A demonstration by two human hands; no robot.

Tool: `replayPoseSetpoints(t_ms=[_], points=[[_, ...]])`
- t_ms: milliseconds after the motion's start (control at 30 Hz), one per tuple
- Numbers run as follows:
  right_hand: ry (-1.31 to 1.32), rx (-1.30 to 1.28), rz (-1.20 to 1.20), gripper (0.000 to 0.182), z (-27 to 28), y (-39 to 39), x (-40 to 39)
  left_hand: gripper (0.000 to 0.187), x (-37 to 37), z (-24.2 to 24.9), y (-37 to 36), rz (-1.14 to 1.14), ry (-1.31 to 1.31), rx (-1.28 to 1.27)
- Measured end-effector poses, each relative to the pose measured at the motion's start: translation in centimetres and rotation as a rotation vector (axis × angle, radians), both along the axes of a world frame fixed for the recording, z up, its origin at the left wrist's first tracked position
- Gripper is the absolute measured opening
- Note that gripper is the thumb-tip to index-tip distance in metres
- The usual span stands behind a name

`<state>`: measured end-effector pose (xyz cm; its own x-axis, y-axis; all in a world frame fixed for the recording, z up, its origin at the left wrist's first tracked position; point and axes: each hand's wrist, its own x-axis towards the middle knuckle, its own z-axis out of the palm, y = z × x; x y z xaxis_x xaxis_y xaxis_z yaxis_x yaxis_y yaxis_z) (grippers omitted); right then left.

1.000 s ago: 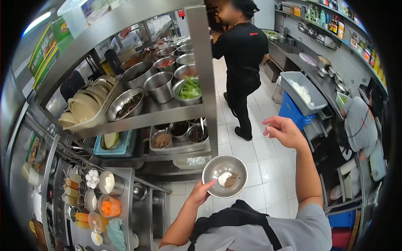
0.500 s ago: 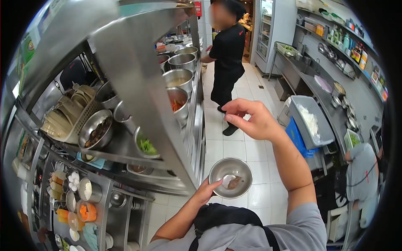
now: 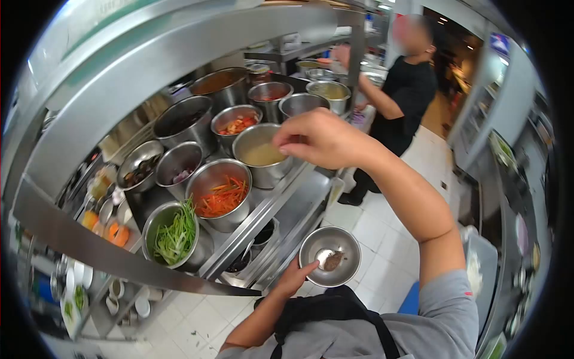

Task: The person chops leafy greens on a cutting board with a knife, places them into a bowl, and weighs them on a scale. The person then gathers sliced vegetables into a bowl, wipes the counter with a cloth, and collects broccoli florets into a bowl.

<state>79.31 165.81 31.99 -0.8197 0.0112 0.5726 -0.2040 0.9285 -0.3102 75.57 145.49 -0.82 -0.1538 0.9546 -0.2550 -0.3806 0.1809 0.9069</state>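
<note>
My left hand [image 3: 292, 279] holds a steel mixing bowl [image 3: 349, 264] by its near left rim, thumb inside. In the bottom of the bowl lie a small white heap and a brownish, grainy heap. My right hand [image 3: 320, 139] is over the right edge of a steel pot [image 3: 274, 177] with pale yellowish contents [image 3: 260, 154]. Its fingers are curled in towards the thumb; whatever is between them, if anything, cannot be made out. Closest to that pot stand containers of shredded carrot [image 3: 222, 197], chopped red pieces [image 3: 238, 125] and green strips [image 3: 175, 235].
A steel shelf frame [image 3: 107, 66] arches over the containers at the left. Beyond it, a co-worker in black [image 3: 406, 90] stands at the counter's far end. A grey tub [image 3: 483, 254] is at my right, above white floor tiles [image 3: 376, 224].
My view has turned left towards the containers. My right hand has gone from over the aisle to the pale yellowish pot, its fingers curling closer. The bowl stays in my left hand.
</note>
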Motion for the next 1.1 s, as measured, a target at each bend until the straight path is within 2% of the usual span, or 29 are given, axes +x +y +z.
replayPoseSetpoints(t_ms=[67,100,167,200,267,400,500,567,633,667,800,933,1100], points=[[-0.294,0.077,0.043,0.017,0.5,1.5,-3.2,0.065,1.5,1.1,-0.2,0.150,0.015,-0.052],[-0.310,0.067,0.096,0.017,-0.1,2.4,-4.9,0.065,2.4,1.8,-0.7,0.200,-0.003,-0.072],[-0.557,0.374,0.174,0.021,-0.8,3.6,-8.4,0.063,3.5,3.1,-1.3,0.289,-0.017,0.032],[-0.548,0.381,0.214,0.021,-1.1,3.6,-9.2,0.059,4.2,3.4,-2.0,0.387,0.001,0.002],[-0.778,0.550,0.156,0.024,-1.2,2.6,-10.2,0.058,4.6,3.6,-3.5,0.467,0.001,-0.033],[-0.840,0.580,0.143,0.016,-1.7,2.2,-11.6,0.057,6.1,3.7,-5.9,0.592,-0.025,0.021],[-0.780,0.532,0.208,0.013,-1.5,2.4,-11.6,0.058,6.3,4.2,-7.3,0.637,-0.030,0.025],[-0.739,0.563,0.202,0.012,-0.4,2.9,-11.1,0.051,6.1,4.3,-8.1,0.648,-0.044,0.007],[-0.590,0.386,0.270,0.016,1.0,4.1,-10.7,0.050,5.8,4.7,-8.8,0.652,-0.033,0.026],[-0.488,0.388,0.283,0.022,1.7,4.4,-10.6,0.050,5.4,4.9,-9.0,0.652,-0.016,0.045],[-0.488,0.249,0.133,0.023,4.1,4.3,-8.9,0.058,3.1,4.8,-9.8,0.553,0.019,0.042],[-0.438,0.256,0.073,0.021,3.9,4.4,-8.3,0.058,0.8,5.5,-9.9,0.466,0.028,0.061],[-0.540,-0.067,-0.083,0.019,4.5,1.7,-6.2,0.059,-1.2,7.6,-9.2,0.408,0.042,0.044]])
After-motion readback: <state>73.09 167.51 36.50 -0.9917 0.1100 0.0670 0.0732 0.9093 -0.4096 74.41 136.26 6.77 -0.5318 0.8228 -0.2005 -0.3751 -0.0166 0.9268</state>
